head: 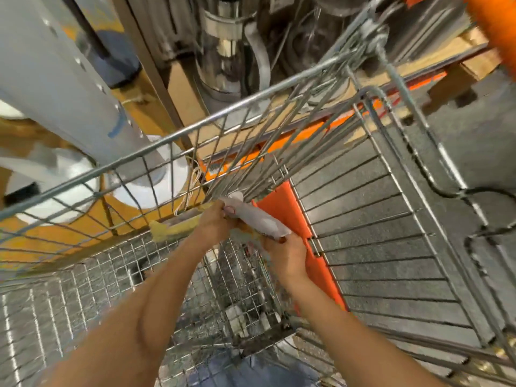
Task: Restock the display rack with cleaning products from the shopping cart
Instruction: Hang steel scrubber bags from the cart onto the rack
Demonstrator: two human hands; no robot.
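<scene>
Two bare arms reach down into a wire shopping cart (173, 138), and both hands meet on one pale, crumpled package (255, 217) held over the basket near its far end. At far left, outside the cart wall, white tubs (156, 182) sit on a yellow surface beside a grey upright post (55, 79). The left hand (216, 223) has its fingers curled round the package's upper end, just above a yellowish strip (174, 227) that lies along the cart side. The right hand (286, 254) pinches the lower end, thumb on top. Just right of the package stands an orange plastic flap (296, 219), then the cart's folded wire seat panel (377, 247). Metal canisters (223, 51) fill the rack behind.
</scene>
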